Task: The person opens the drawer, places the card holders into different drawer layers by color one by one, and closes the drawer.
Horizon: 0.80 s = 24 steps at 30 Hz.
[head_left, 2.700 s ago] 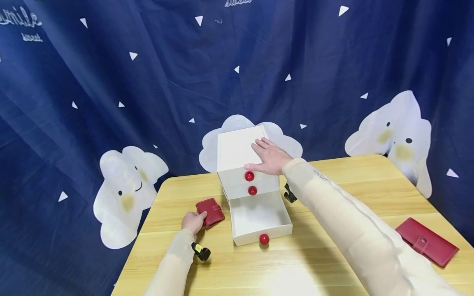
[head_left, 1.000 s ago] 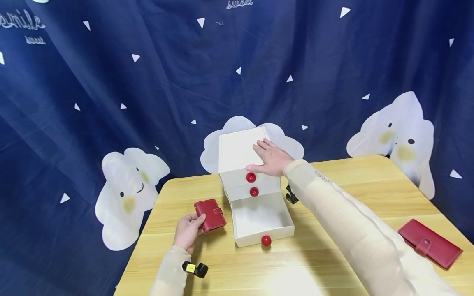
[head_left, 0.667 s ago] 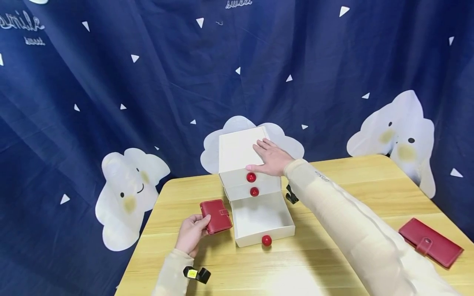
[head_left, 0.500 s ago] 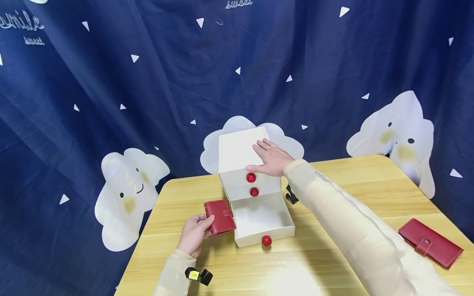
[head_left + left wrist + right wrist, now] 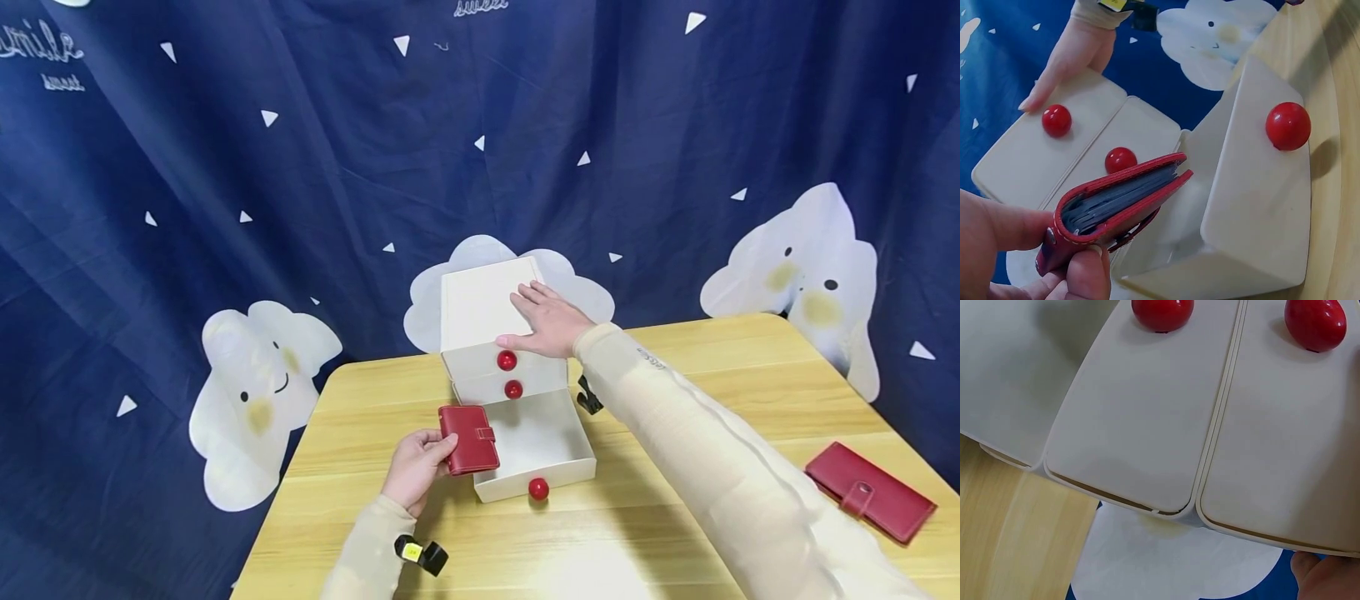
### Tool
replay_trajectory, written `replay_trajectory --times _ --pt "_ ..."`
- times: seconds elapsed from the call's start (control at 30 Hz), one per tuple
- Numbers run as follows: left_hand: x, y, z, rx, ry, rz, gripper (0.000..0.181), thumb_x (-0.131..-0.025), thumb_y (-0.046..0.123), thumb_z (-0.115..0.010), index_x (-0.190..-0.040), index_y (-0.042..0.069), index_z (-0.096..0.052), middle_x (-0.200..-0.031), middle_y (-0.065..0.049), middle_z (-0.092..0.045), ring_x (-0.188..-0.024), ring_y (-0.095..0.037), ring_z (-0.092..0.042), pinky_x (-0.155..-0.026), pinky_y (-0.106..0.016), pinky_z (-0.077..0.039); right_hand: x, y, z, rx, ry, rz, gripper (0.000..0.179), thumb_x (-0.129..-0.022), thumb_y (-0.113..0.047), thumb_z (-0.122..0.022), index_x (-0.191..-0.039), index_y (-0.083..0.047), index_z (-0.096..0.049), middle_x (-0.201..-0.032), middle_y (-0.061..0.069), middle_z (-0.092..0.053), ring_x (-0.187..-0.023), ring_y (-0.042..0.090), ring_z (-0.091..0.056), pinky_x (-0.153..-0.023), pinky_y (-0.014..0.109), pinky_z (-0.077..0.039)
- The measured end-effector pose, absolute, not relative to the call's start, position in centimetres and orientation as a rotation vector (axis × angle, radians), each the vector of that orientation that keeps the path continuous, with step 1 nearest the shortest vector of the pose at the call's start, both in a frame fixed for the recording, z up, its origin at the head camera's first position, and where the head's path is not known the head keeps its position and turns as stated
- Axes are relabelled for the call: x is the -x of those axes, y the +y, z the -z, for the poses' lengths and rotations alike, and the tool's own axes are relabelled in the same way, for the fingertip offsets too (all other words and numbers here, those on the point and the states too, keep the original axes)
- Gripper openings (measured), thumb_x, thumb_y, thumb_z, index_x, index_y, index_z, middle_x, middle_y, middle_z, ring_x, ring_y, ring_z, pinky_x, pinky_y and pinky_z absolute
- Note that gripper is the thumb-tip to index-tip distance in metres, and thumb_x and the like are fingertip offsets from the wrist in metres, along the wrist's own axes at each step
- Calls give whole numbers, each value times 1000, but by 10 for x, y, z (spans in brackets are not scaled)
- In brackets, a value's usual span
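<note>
My left hand (image 5: pixel 417 468) pinches a small red card holder (image 5: pixel 471 440) by its spine, thumb on top and fingers beneath. The left wrist view shows dark sleeves stacked between the covers of the card holder (image 5: pixel 1119 194). It hangs over the left side of the pulled-out bottom drawer (image 5: pixel 536 433), whose visible inside is bare. My right hand (image 5: pixel 551 321) rests with spread fingers on top of the white drawer box (image 5: pixel 483 304). The upper two drawers are pushed in, each with a red round knob; the right wrist view shows their fronts (image 5: pixel 1129 412) close up.
A longer red wallet (image 5: pixel 870 492) with a snap strap lies at the right of the wooden table (image 5: pixel 360 417). Behind the table hangs a dark blue curtain (image 5: pixel 360 150) with white clouds and triangles. The open drawer's red knob (image 5: pixel 538 489) sticks out toward the front.
My left hand has picked up the card holder from the table and carried it right, from beside the box to over the open drawer. My right hand has stayed on the box.
</note>
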State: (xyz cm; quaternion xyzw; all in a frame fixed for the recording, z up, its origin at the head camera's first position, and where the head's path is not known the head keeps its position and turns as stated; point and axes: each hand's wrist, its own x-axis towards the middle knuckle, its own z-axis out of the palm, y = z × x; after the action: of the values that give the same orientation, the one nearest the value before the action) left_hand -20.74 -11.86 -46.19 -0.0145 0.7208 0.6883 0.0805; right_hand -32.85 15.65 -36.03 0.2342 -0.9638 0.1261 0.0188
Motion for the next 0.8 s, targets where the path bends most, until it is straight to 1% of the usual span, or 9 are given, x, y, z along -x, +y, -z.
replay_trajectory --times 0.43,0.6,0.73,0.8 --pt "220 -101 462 -34 2167 -1926 27 -93 11 -63 -104 -12 -54 -85 -12 -68 -75 -16 -67 -66 -28 -56 328 158 360 -713 -2981 -411 96 -86 -74 -41 -152 -7 -24 -159 13 -18 -147 28 -6 -118 40 -6" --pt "223 -96 459 -57 2223 -1831 26 -93 11 -64 -102 -12 -56 -83 -13 -69 -72 -17 -68 -65 -30 -57 328 158 360 -710 -2988 -407 97 -86 -75 -40 -153 -7 -23 -159 12 -17 -147 28 -5 -118 41 -6" --pt "225 -90 459 -83 2242 -1774 24 -92 9 -64 -99 -12 -56 -82 -14 -67 -70 -18 -67 -64 -33 -58 327 157 359 -718 -2991 -412 97 -86 -74 -41 -153 -6 -23 -159 13 -16 -147 28 -5 -118 41 -5" --pt "227 -86 461 -82 2254 -1742 22 -91 9 -65 -96 -10 -57 -81 -12 -65 -67 -17 -67 -63 -32 -57 327 157 359 -719 -2990 -408 96 -86 -74 -41 -153 -7 -23 -159 12 -17 -147 28 -5 -118 40 -5"
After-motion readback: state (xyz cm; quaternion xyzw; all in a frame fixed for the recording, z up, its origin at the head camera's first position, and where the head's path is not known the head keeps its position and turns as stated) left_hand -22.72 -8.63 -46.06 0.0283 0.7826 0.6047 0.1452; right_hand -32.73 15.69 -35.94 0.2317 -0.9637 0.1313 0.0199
